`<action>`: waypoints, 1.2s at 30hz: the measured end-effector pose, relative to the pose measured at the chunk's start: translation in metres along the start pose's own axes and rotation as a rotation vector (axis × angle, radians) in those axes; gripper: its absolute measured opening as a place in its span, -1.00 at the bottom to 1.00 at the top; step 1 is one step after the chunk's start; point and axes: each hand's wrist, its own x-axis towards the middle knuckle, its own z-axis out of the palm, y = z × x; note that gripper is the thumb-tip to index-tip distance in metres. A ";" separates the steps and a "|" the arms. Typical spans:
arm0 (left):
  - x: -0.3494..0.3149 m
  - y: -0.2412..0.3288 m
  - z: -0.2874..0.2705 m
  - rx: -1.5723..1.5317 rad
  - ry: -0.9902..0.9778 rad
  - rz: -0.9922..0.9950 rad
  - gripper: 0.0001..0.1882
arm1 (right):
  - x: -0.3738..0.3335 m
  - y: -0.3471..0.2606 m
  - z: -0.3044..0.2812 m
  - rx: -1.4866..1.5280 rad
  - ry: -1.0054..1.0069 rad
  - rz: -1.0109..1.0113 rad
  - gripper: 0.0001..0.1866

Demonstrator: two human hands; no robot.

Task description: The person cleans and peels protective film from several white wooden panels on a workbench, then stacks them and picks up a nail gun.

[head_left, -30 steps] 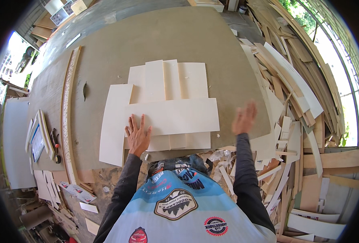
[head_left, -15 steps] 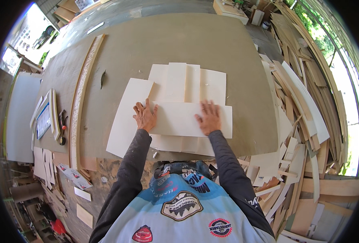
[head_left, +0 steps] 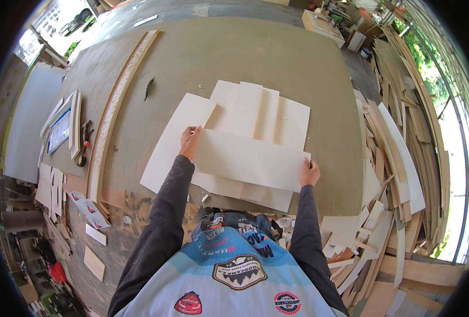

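Observation:
A white rectangular panel lies crosswise over other white panels on a large brown-grey tabletop. At its left end, my left hand grips the edge with fingers closed. My right hand is closed on the opposite end, thumb and fingers at the edge. Behind it, narrower white strips stand out lengthwise from beneath. A wider white panel rests under the left side, slightly angled. Another white piece shows below the near edge.
A long perforated strip lies along the table's left side. Beside it are a tape measure, a red-and-black hand tool and a framed blue-edged sheet. Wood offcuts pile up on the right. White scraps lie on the floor at left.
My hands were spread flat on the crosswise panel; now they grip its two ends. My right hand has moved outward to the right end. The panel now slants, its right end nearer me.

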 end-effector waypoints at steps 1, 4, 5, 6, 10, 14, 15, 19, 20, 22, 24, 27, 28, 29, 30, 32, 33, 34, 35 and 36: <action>-0.002 0.001 0.001 0.030 0.001 -0.013 -0.72 | -0.001 0.004 -0.004 0.081 -0.018 0.017 -0.36; -0.018 -0.001 -0.006 0.006 -0.034 -0.027 -0.71 | -0.008 0.025 -0.009 0.026 -0.013 0.146 -0.31; -0.027 -0.009 -0.014 -0.081 -0.064 -0.018 -0.71 | -0.014 0.024 -0.012 0.076 -0.024 0.172 -0.30; -0.037 -0.017 -0.022 -0.168 -0.093 -0.007 -0.70 | -0.017 0.021 -0.013 0.176 -0.051 0.221 -0.31; -0.080 -0.034 -0.066 -0.185 0.018 0.071 -0.68 | -0.045 -0.032 -0.033 0.392 -0.093 0.287 -0.34; -0.103 -0.075 -0.128 -0.071 0.249 0.043 -0.56 | -0.052 -0.077 -0.013 0.296 -0.213 0.055 -0.47; -0.108 -0.090 -0.149 -0.048 0.292 0.066 -0.53 | -0.058 -0.094 -0.004 0.378 -0.214 -0.083 -0.50; -0.118 -0.126 -0.209 -0.228 0.471 0.042 -0.49 | -0.063 -0.162 0.035 0.352 -0.634 -0.281 -0.29; -0.122 -0.125 -0.220 -0.260 0.475 0.024 -0.49 | -0.067 -0.179 0.046 0.368 -0.649 -0.296 -0.30; -0.125 -0.123 -0.237 -0.339 0.490 -0.010 -0.49 | -0.073 -0.210 0.063 0.349 -0.669 -0.292 -0.33; -0.122 -0.135 -0.256 -0.324 0.483 -0.024 -0.48 | -0.081 -0.235 0.077 0.280 -0.696 -0.256 -0.37; -0.114 -0.142 -0.268 -0.196 0.539 -0.109 -0.45 | -0.096 -0.248 0.099 0.351 -0.572 -0.250 -0.43; -0.110 -0.144 -0.266 -0.144 0.612 -0.130 -0.43 | -0.102 -0.253 0.109 0.445 -0.451 -0.266 -0.43; -0.107 -0.146 -0.262 -0.094 0.679 -0.154 -0.42 | -0.109 -0.254 0.116 0.532 -0.326 -0.279 -0.44; -0.104 -0.146 -0.259 -0.078 0.734 -0.117 -0.42 | -0.117 -0.255 0.124 0.616 -0.198 -0.291 -0.44; -0.101 -0.147 -0.251 -0.049 0.845 -0.048 -0.42 | -0.143 -0.266 0.126 0.639 -0.210 -0.166 -0.51; -0.100 -0.146 -0.247 0.044 0.855 -0.120 -0.44 | -0.156 -0.270 0.123 0.527 -0.281 -0.107 -0.51; -0.099 -0.143 -0.242 0.136 0.859 -0.191 -0.46 | -0.171 -0.270 0.121 0.412 -0.347 -0.045 -0.52; -0.097 -0.139 -0.234 0.230 0.850 -0.255 -0.48 | -0.192 -0.256 0.134 0.401 -0.373 -0.029 -0.48; -0.097 -0.145 -0.232 0.318 0.849 -0.210 -0.50 | -0.217 -0.252 0.140 0.359 -0.450 -0.006 -0.43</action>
